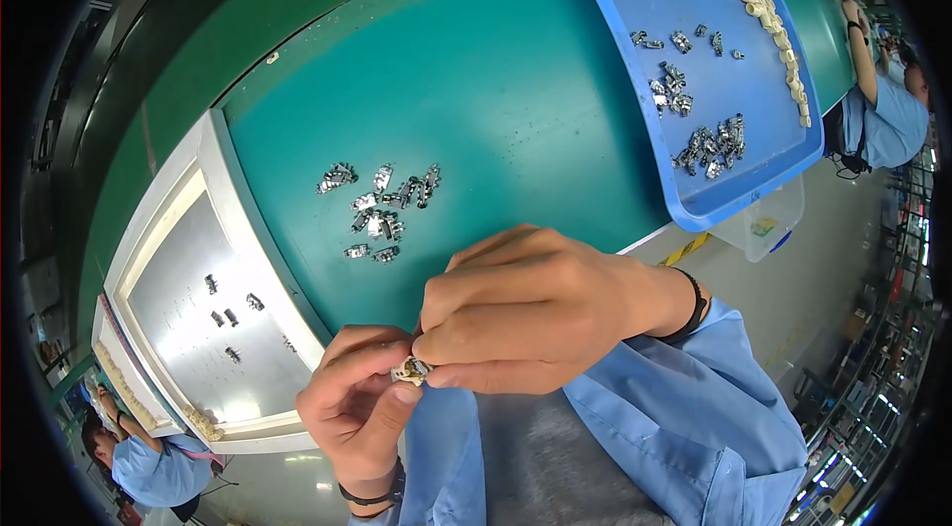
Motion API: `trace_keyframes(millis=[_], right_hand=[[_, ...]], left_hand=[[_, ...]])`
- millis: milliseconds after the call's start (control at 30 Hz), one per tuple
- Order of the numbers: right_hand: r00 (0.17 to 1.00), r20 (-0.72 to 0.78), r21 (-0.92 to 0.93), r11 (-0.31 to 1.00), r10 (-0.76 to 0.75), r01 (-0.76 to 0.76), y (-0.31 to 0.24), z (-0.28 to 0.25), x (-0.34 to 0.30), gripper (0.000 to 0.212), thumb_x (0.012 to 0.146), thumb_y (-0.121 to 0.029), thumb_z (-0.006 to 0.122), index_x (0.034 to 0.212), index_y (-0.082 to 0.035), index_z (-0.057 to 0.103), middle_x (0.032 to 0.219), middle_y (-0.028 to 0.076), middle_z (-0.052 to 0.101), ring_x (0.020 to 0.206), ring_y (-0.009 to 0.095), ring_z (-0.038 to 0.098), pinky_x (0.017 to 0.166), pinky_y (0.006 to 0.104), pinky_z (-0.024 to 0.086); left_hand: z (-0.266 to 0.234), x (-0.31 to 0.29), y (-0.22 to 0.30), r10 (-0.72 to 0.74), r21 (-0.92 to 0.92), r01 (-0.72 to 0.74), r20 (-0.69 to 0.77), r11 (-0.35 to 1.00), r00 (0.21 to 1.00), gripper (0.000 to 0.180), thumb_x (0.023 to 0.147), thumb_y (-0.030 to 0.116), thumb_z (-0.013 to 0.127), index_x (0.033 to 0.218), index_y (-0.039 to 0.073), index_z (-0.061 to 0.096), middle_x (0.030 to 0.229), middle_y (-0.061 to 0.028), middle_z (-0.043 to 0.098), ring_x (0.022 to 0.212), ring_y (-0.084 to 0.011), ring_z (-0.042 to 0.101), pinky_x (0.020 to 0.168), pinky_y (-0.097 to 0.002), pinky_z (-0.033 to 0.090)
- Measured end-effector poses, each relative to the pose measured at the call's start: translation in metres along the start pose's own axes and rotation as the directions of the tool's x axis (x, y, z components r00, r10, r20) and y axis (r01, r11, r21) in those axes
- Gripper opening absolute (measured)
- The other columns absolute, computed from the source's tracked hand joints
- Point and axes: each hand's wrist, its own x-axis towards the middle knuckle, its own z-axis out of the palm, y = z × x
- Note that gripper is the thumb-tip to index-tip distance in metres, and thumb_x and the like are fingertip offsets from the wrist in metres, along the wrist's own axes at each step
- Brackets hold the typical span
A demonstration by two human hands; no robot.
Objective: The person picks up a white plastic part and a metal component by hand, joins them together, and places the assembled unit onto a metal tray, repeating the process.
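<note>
Close to my body, my left hand (357,397) pinches a small cream-coloured ring-like part (402,373) between thumb and fingers. Metal shows inside that part. My right hand (526,313) reaches over from the right, its thumb and fingertips closed at the same part's right side; the curled fingers hide whatever else they may hold. Beyond both hands, several small shiny metal fittings (380,225) lie loosely grouped on the green work surface (496,100).
At right, a blue tray (734,90) holds metal fittings (716,144) and a row of cream cylindrical pieces (762,8). A white-framed tray (220,154) with scattered dark metal pieces (230,316) stands left. Two people in blue work at the far left and far right.
</note>
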Motion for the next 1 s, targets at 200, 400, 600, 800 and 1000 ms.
trace_keyframes(millis=[200,400,600,800,1000], right_hand=[[0.997,0.069,-0.049,0.999,0.025,-0.022,-0.006,-0.007,0.001,0.012,0.084,-0.004,0.079,0.09,-0.001,0.069,0.083,0.006,0.064,0.058,0.017,0.059,0.051,0.0304,0.047],[0.995,0.101,-0.08,0.997,0.012,-0.004,-0.006,-0.008,0.002,0.015,0.081,-0.003,0.08,0.09,0.0,0.069,0.086,0.006,0.064,0.059,0.017,0.06,0.052,0.0296,0.049],[0.994,0.066,-0.263,0.96,-0.086,0.1,0.0,-0.003,-0.001,0.019,0.082,-0.007,0.08,0.097,0.001,0.071,0.089,0.006,0.065,0.063,0.018,0.062,0.057,0.0303,0.052],[0.998,0.065,-0.432,0.901,-0.012,0.039,-0.001,0.005,-0.009,0.034,0.085,-0.017,0.079,0.114,0.001,0.072,0.093,0.007,0.066,0.076,0.022,0.066,0.074,0.0363,0.054],[0.969,0.029,-0.614,0.77,0.245,-0.176,0.025,-0.019,-0.013,0.038,0.085,-0.017,0.078,0.119,-0.002,0.072,0.105,0.008,0.066,0.096,0.025,0.066,0.086,0.0406,0.052]], left_hand=[[-0.003,0.0,-0.001,-0.026,0.061,0.025,0.013,0.998,1.0,0.031,0.085,-0.01,0.076,0.116,-0.008,0.072,0.114,-0.0203,0.068,0.098,-0.0229,0.068,0.081,-0.0318,0.056],[-0.002,0.003,-0.002,0.047,0.101,-0.051,0.041,0.994,0.998,0.031,0.083,-0.012,0.075,0.114,-0.009,0.073,0.112,-0.0207,0.069,0.098,-0.0241,0.068,0.082,-0.0318,0.056],[-0.007,0.007,-0.007,-0.006,0.054,0.004,0.022,0.999,1.0,0.038,0.082,-0.013,0.076,0.12,-0.009,0.071,0.112,-0.0204,0.07,0.098,-0.0244,0.069,0.085,-0.0328,0.056],[-0.005,0.02,-0.004,-0.164,0.194,0.171,-0.051,0.966,0.985,0.039,0.083,-0.013,0.074,0.122,-0.005,0.071,0.114,-0.0163,0.072,0.098,-0.0213,0.069,0.089,-0.0323,0.054],[-0.038,0.088,0.011,-0.043,0.535,-0.008,0.082,0.845,0.996,0.028,0.087,-0.01,0.07,0.112,0.001,0.07,0.114,-0.0093,0.073,0.103,-0.0169,0.068,0.092,-0.0298,0.05]])
